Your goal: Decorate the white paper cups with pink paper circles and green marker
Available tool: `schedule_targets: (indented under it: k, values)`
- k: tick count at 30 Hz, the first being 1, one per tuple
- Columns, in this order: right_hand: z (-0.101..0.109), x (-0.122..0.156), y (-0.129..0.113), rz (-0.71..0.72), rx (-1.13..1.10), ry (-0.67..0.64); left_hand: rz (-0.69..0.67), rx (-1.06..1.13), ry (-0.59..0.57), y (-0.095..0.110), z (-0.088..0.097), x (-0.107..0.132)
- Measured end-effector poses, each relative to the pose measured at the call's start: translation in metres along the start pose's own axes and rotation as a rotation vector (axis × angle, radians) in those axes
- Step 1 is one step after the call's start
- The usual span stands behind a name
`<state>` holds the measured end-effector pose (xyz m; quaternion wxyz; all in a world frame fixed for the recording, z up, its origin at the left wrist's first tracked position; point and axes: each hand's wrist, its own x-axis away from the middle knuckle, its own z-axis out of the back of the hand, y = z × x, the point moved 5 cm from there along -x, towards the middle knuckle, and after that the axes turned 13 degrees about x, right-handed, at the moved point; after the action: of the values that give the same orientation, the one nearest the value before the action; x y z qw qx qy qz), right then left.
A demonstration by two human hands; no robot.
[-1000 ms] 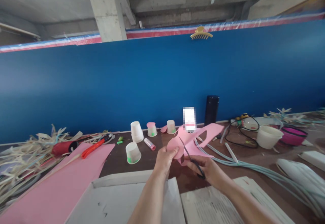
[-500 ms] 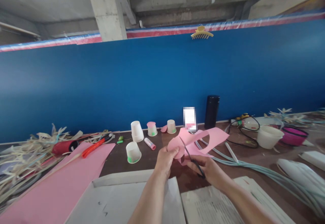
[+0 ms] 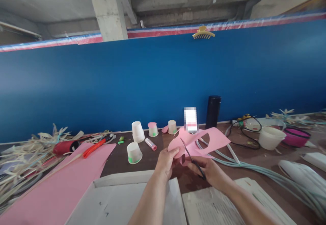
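Observation:
Between my hands is a sheet of pink paper with a rounded hole in its right part. My left hand pinches its left side, thumb on top, where the edge is cut to a curve. My right hand is closed round the handles of black scissors. Their blade lies across the paper, just right of my left thumb. How far the blades are apart is hard to see. Beyond the paper stand a small paper cup and a cup topped with pink paper.
Left are a white cup, stacked cups, a glue stick and a large pink sheet. A white box lid lies in front. A black flask, pale cables and a white tub are right.
The pink paper has tilted slightly in my hands, its right end shifting a little. Both hands keep their hold, and the scissors are in nearly the same place.

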<state>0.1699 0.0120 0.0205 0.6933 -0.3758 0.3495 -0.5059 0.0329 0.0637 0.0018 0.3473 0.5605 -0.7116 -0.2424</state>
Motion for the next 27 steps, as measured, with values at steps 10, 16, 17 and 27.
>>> schedule_targets:
  k: [10,16,17,27]
  values:
    - [0.0005,-0.0003,0.0001,-0.004,-0.004,0.007,0.009,-0.006,-0.04,-0.0026,-0.0006,0.0]
    - [0.0003,-0.0008,0.0036,-0.04,-0.029,0.014,0.009,-0.021,-0.062,-0.0022,-0.0012,0.0002]
    - [0.0009,-0.0004,0.0031,-0.053,-0.03,0.016,0.012,-0.025,-0.057,-0.0022,-0.0011,0.0004]
    - [0.002,0.0015,-0.0016,-0.05,-0.001,0.005,0.019,-0.024,-0.039,-0.0011,-0.0014,0.0016]
